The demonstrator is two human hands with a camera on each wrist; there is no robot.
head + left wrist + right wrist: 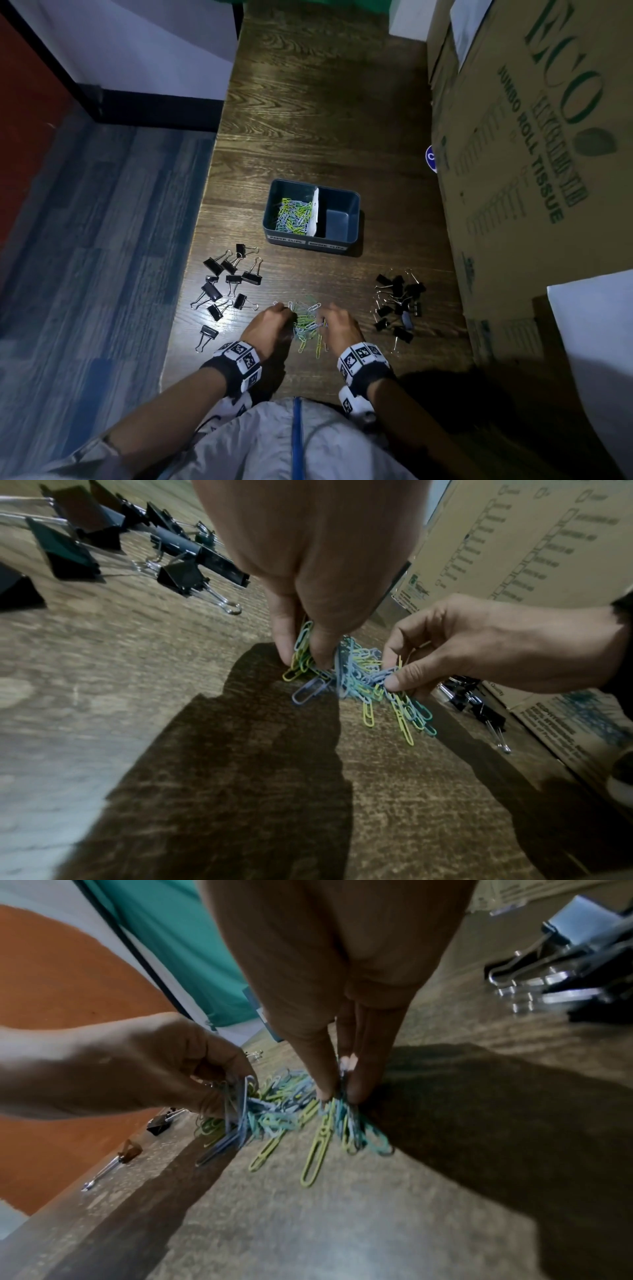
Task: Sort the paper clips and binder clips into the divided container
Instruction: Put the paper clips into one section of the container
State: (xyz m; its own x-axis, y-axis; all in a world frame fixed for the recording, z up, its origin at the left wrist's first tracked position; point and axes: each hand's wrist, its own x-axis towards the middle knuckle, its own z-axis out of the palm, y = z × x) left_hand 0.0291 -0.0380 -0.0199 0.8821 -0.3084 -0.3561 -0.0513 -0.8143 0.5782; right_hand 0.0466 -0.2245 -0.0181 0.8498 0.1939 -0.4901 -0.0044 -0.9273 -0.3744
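Since loose paper clips [308,325] scatter singly, I have both hands pinching bunches from the desk [325,137] pile between my fingers [322,653]; left-hand count looks blurred, container [342,236] beyond

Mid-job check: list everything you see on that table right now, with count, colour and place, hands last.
divided container: one, dark blue-grey, table centre; white divider; left compartment holds coloured paper clips, right compartment empty
loose paper clips: a pile, too many to count, yellow, green and blue, near table edge between the hands
left binder clips: about a dozen, black, scattered left of the pile
right binder clips: a heap, count unclear, black, right of the pile
cardboard box: one, brown with green print, right side
table: one, dark wood
left hand: pinches paper clips
right hand: pinches paper clips
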